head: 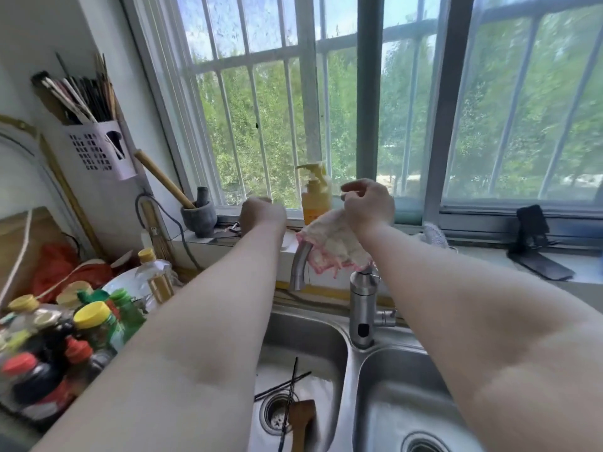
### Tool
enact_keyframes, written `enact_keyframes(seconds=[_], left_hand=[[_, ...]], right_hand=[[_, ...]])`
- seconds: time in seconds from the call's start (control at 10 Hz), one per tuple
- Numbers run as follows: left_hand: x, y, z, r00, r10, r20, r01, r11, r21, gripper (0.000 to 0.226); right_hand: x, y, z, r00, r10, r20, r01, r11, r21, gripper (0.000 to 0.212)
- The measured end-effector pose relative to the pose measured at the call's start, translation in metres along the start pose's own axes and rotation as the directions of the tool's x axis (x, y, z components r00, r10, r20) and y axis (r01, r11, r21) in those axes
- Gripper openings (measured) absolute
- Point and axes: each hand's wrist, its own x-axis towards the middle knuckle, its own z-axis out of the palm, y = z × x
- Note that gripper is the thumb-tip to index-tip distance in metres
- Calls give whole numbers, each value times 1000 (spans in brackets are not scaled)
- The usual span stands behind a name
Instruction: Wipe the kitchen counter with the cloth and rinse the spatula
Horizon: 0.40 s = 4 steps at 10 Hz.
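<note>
While the cloth (329, 246) hangs draped over the faucet spout (298, 265), its upper edge meets the right hand (368, 205), whose fingers are curled and appear to pinch the fabric; this hand is the nearer one for lifting it free. The left hand (261, 215) is held in a fist just left of the spout, apart from the cloth; the view does not show whether it holds anything. The wooden spatula (301, 419) lies low in the left sink basin (306, 324), well below both hands and closer to the left forearm, with its long axis running from the drain toward the person. Dark chopsticks (288, 396) lie crossed beside it and will likely obstruct a clean pick-up. A yellow soap bottle (315, 197) stands on the sill directly behind the cloth. Crowded condiment bottles (91, 321) occupy the bench at left; a phone stand (535, 243) sits at right.
</note>
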Motion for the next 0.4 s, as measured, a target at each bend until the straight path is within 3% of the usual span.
enact_keyframes(seconds=[0.2,0.3,0.4], left_hand=[[-19,35,30,952,276,132,-259,957,-135,15],[-39,41,54,890,365,275,-304,922,-239,8],[-54,40,70,831,442,338,-384,895,-226,11]], right_hand=[[-14,13,-26,999,8,-47,-9,1000,-28,21],[-20,25,-47,999,46,-10,-46,997,-55,8],[-30,33,-64,999,54,-3,-54,994,-93,12]])
